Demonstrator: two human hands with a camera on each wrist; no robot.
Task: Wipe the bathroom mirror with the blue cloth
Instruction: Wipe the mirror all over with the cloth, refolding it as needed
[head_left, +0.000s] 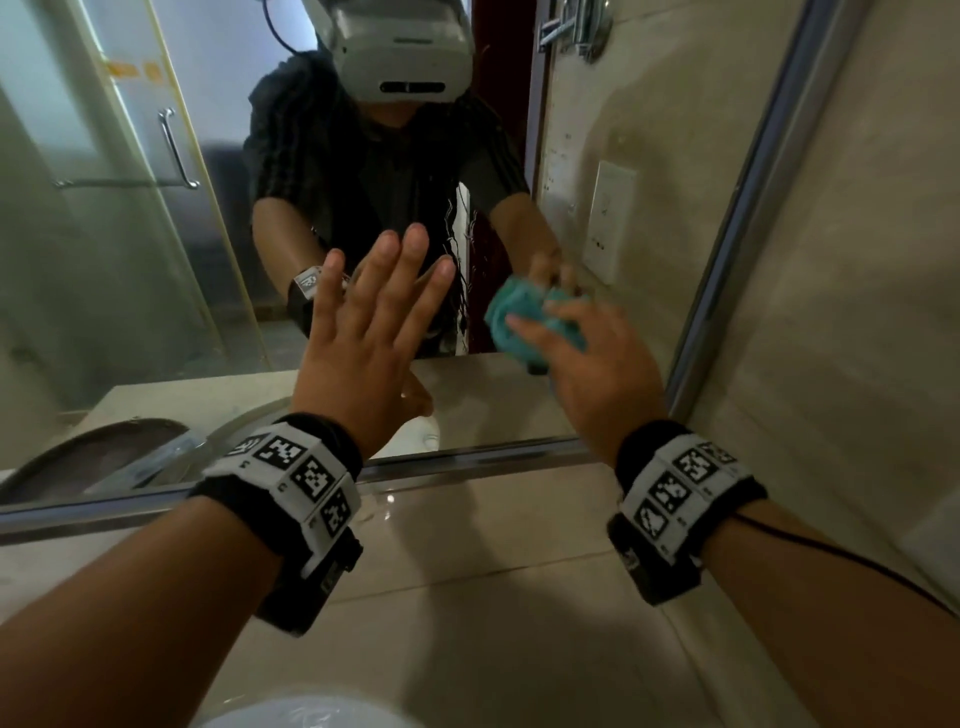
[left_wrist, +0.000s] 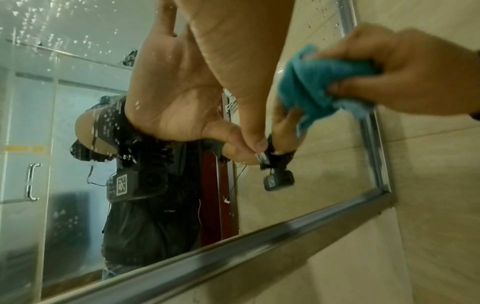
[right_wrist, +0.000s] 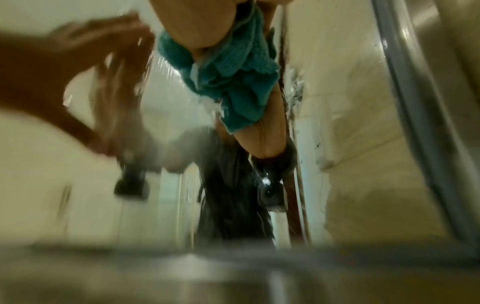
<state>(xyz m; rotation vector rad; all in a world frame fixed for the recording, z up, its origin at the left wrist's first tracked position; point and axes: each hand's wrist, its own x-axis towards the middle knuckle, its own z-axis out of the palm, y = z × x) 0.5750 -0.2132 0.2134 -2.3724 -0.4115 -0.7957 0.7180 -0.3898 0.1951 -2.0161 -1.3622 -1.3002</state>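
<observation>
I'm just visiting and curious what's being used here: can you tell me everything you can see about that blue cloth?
The blue cloth is a teal-blue rag of soft, nubbly, towel-like fabric with a paler stitched edge. It is bunched into a crumpled wad, not spread flat. The right hand holds it, fingers curled over it, with folds hanging below the grip. It sits up against the mirror low on its right side, near the metal frame, and its reflection meets it in the glass.

Each forearm is bare. Left wristband (head_left: 291, 470) and right wristband (head_left: 685, 483): black fabric carrying white panels printed with black square fiducial markers. A black camera module (head_left: 311, 587) mounts beneath the left band. A thin black cable (head_left: 831, 558) runs along the right forearm.
</observation>
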